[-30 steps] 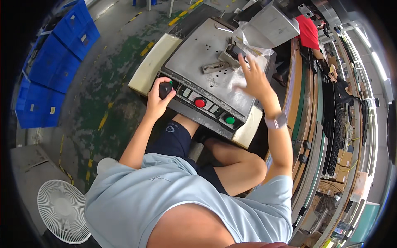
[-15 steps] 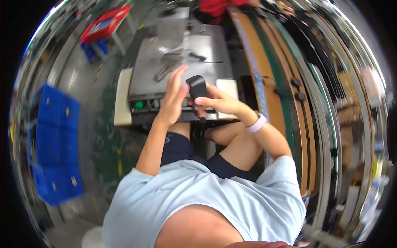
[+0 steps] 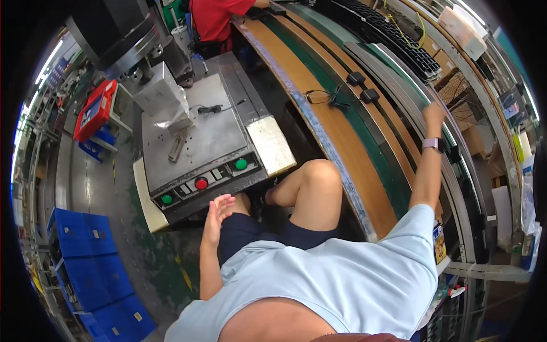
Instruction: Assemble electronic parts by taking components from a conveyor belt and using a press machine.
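Along your right side: long counter (image 3: 353, 165), brown boards with a green strip let in and a grey metal rail (image 3: 393, 74) farther out; set beside your seat, presumably to keep pieces within reach. Ahead of you, the machine (image 3: 222, 142): flat grey metal plate, worn, specked with small holes, controls facing you, likely for easy pressing. Over its far part, a boxy metal block (image 3: 156, 91) with crinkled clear film at its lower end, reason unclear. Your right hand (image 3: 434, 115), blurred, is out over the rail side; fingers look curled, cannot tell whether they grasp anything. Your left hand (image 3: 216, 219) is up before the front panel, fingers extended, released, nothing held. On the plate, a narrow metal bar (image 3: 178, 145), perhaps a locating piece. Black adapters (image 3: 370, 95), squarish, lie on the counter beyond the green strip; cable (image 3: 339, 101) coiled just beside, probably against snagging. Smallest: red button (image 3: 201, 183), round, between two green ones, spaced apart perhaps against mis-pressing.
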Demonstrator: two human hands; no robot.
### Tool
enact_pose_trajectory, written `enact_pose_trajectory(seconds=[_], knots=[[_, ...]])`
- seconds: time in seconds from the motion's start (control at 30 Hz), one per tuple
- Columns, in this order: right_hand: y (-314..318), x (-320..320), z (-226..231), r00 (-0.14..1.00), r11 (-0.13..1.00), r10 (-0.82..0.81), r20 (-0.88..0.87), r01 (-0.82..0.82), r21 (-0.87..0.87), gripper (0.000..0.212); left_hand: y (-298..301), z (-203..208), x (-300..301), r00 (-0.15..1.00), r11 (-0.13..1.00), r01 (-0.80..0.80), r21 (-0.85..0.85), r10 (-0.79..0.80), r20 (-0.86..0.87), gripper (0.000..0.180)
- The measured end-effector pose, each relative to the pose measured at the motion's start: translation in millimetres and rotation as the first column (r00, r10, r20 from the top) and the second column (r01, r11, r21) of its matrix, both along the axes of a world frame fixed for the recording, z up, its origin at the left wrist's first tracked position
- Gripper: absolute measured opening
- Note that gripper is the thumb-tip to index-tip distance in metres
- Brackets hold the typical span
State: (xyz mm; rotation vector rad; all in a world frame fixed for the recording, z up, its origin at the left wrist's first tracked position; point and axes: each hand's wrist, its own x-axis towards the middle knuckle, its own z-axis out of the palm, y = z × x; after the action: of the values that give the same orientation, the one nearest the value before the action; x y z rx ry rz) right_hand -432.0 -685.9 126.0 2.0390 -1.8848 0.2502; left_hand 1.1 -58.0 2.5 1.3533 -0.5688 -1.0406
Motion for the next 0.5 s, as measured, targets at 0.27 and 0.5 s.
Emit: enact_pose_trajectory(seconds=[0.27, 0.5], knots=[[48, 182, -65, 0.94, 0.964, 0.244, 0.238, -0.262, 0.044, 0.084, -41, 40, 5, 0.981, 0.991, 0.129, -0.043, -0.121, 0.152, 0.058], [113, 132, 73, 0.773, 0.625, 0.633, -0.042, -0.542, -0.562, 0.061, -15, 60, 67, 0.923, 0.975, -0.159, -0.156, 0.203, 0.326, 0.022]])
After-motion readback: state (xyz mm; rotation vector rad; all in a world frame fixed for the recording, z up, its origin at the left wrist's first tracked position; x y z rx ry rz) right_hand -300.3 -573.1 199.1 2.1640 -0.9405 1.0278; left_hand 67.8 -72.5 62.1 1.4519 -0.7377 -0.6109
